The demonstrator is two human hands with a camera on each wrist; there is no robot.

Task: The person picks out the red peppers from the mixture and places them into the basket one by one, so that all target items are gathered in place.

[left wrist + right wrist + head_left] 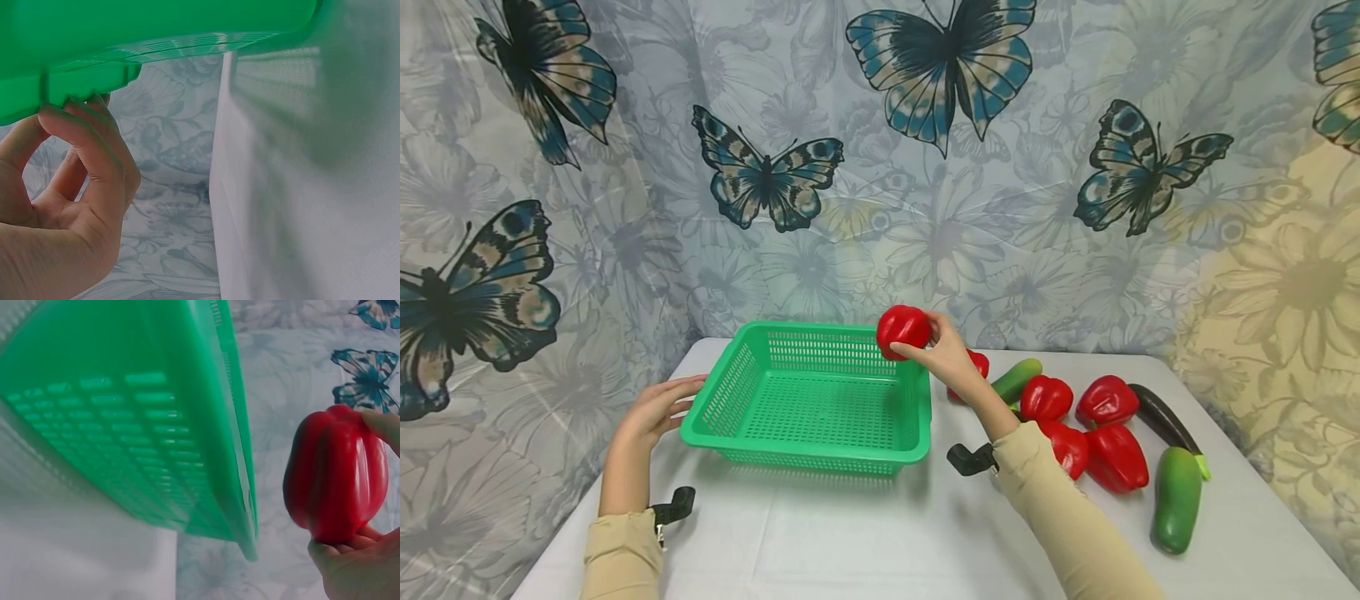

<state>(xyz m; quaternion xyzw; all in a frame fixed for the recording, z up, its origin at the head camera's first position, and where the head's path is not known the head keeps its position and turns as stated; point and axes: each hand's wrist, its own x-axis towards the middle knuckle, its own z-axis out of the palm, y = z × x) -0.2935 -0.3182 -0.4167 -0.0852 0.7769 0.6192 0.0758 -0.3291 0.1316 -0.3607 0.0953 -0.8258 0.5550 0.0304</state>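
Note:
My right hand [945, 348] holds a glossy red bell pepper [902, 332] between thumb and fingers, above the back right corner of a green plastic basket [808, 457]. In the right wrist view the pepper [336, 475] is upright beside the basket's outer wall [144, 425], with fingers beneath it and a fingertip at its top. At the basket's left side is my left hand [655, 410], its fingers loosely bent and the tips at the rim. The left wrist view shows those fingertips against the green rim [87, 84]. The basket's slotted floor is bare.
On the table [820, 542] at the right lie several more red bell peppers [1116, 458], a green cucumber [1017, 379] partly hidden by the right arm, a dark eggplant [1167, 418] and a thick green vegetable [1177, 500]. A butterfly-print cloth [880, 242] hangs behind.

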